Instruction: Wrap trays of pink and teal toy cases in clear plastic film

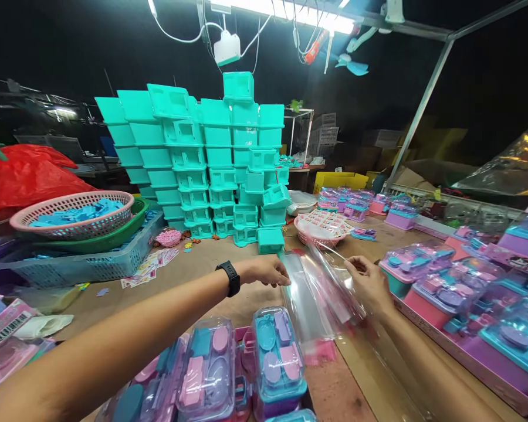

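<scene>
Several clear plastic bags with pinkish edges lie stacked on the table in front of me. My left hand, with a black watch at the wrist, pinches the near-left edge of this stack between thumb and fingers. On the other side my right hand grips a clear bag by its edge, lifted and tilted above the stack. Just below the hands, toy sets under clear domed lids, one of them a toy set with blue, purple and pink pieces, stand close together.
Tall stacks of turquoise plastic boxes rise at the back. A pink basket of blue parts sits at left. Another basket holds printed sheets. Packed toy sets fill a tray at right. Cables hang overhead.
</scene>
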Tool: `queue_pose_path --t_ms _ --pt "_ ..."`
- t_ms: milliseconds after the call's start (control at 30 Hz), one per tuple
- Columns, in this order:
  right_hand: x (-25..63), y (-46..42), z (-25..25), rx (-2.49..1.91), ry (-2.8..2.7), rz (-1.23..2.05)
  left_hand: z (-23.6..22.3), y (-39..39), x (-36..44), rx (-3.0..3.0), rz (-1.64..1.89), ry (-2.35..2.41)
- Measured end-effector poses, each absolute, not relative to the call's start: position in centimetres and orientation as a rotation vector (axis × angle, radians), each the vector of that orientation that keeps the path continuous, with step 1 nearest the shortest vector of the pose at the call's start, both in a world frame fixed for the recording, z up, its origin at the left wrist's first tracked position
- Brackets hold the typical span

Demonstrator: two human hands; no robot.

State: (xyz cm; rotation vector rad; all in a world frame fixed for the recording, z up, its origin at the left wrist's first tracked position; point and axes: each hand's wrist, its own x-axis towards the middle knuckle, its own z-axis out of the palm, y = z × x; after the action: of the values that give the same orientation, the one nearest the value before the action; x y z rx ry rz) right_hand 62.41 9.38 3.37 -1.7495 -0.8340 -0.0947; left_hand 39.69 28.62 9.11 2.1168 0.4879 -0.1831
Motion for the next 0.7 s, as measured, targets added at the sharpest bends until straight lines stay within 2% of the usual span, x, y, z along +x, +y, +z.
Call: queue_pose_path --t_ms 200,400,600,700 --pt "61.2 8.4 7.2 -1.506 -0.753 -0.135 10.9 26.9 41.3 1.969 -0.011 0.472" --pt "58.9 6.7 12.7 -1.393 -0.775 -0.213 16.2 23.1 43.6 1.639 0.238 0.375" --pt "54.4 2.0 17.1 -1.319 -0.694 -0.247 20.3 19.4 41.9 1.386 0.147 0.112" --pt "52.1 -0.9 17.2 -1.27 -0.627 -0.224 20.5 16.4 39.4 1.541 0.147 0.071"
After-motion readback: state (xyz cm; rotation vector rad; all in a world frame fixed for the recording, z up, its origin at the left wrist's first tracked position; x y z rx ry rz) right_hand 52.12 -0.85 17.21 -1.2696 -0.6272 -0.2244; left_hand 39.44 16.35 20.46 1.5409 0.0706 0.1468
